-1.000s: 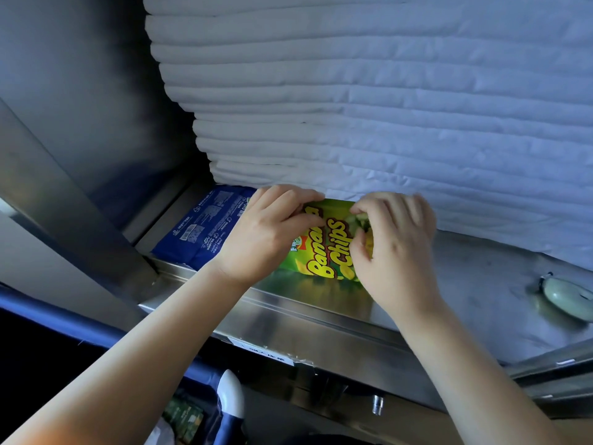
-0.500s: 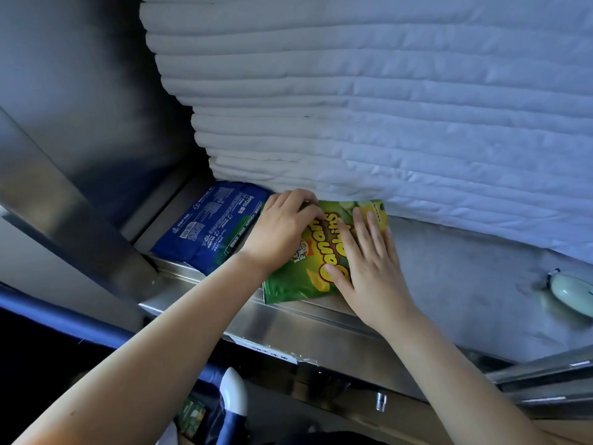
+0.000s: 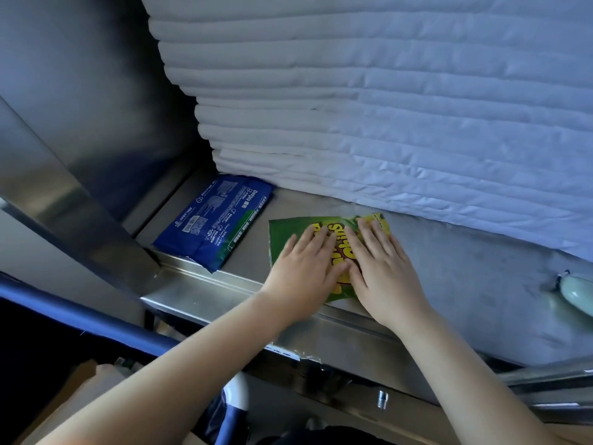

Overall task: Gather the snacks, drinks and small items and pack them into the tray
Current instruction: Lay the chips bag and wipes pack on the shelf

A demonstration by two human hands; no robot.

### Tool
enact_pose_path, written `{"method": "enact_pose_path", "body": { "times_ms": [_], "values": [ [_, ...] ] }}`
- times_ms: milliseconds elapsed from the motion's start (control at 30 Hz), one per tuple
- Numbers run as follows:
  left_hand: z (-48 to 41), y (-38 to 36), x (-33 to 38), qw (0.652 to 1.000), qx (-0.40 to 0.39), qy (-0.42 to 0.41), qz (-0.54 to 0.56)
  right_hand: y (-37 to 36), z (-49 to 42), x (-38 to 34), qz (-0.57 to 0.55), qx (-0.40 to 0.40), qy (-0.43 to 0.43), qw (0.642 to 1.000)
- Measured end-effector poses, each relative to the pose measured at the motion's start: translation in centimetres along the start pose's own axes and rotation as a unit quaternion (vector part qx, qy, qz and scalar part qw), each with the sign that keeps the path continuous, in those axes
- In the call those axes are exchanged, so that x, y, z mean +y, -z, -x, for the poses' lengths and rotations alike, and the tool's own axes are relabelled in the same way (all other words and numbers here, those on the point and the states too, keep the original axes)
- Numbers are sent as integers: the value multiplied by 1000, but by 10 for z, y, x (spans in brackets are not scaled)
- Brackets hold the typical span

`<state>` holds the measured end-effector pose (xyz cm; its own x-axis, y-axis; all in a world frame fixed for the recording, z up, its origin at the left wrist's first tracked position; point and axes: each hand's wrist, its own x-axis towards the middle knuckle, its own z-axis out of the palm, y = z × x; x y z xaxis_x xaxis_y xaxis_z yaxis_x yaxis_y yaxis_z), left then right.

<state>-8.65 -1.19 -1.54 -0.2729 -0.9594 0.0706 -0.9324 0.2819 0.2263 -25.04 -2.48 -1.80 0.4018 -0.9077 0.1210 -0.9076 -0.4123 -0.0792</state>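
— Where did the chips bag (image 3: 284, 234) lie?
— Flat on the steel ledge (image 3: 465, 290), near its front edge, directly under both hands.
— And the grip?
— Nothing closed. The left hand (image 3: 305, 271) and right hand (image 3: 380, 273) rested side by side on the bag, fingers straight, palms down.
— Surroundings?
— A blue pack (image 3: 215, 220) lay to the left, apart. Stacked white padding (image 3: 385, 107) rose on the far side. A pale green object (image 3: 577, 293) sat well to the right.
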Motion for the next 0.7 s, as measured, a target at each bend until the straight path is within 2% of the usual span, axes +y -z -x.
{"method": "enact_pose_path", "body": {
  "times_ms": [333, 533, 700],
  "values": [
    [-4, 1, -22, 996, -67, 0, -54, -4, -13, -7, 2, 6, -39, 999],
    [49, 22, -78, 988, 31, 85, -126, -7, -18, -8, 18, 0, -45, 999],
    [78, 37, -108, 982, 37, 118, -139, -2, -29, -22, 7, 16, -50, 999]
  ]
}}
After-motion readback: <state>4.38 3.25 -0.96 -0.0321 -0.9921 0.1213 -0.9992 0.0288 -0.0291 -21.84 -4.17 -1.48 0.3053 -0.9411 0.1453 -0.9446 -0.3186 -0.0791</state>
